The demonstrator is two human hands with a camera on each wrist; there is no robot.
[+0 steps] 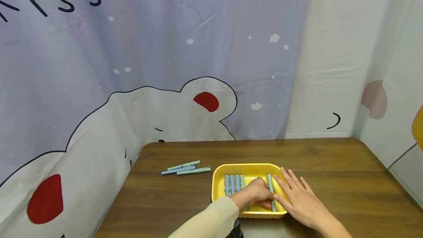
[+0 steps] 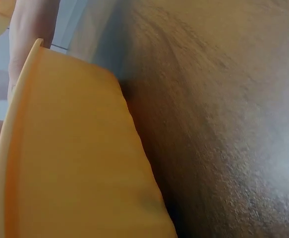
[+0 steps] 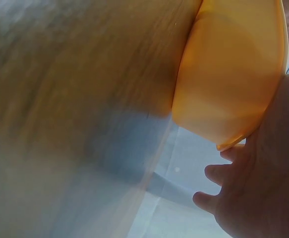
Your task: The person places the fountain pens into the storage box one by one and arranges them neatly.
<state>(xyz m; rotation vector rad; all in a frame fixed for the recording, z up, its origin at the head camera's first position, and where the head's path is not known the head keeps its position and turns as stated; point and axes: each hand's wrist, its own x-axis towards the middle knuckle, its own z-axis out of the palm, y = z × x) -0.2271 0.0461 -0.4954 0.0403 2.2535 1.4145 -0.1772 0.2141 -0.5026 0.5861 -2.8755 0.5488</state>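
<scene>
A shallow yellow plastic tray with rounded corners [image 1: 249,215] is sitting on the brown wood-grain surface [image 1: 347,179], between its left and right edges and well apart from its far edge. Inside, three slim light-blue pens [image 1: 232,183] and one slim pale-green pen [image 1: 242,181] are lying side by side along the tray's left edge. Another pale-green pen, lying apart from that row [image 1: 270,183], is stretching lengthwise near the tray's right edge.

The left hand [image 1: 256,192] is reaching in over the tray's near edge, its fingers bending down at this separate pen; whether its grip is pinching the pen, I cannot tell. The right hand [image 1: 299,199] is spreading its straight fingers at the tray's right edge, its thumb pointing inward by the same pen and its grip holding nothing.

Left of the tray, towards the surface's far left corner, two pale-green pens and a light-blue one [image 1: 178,170] are lying bunched together.
</scene>
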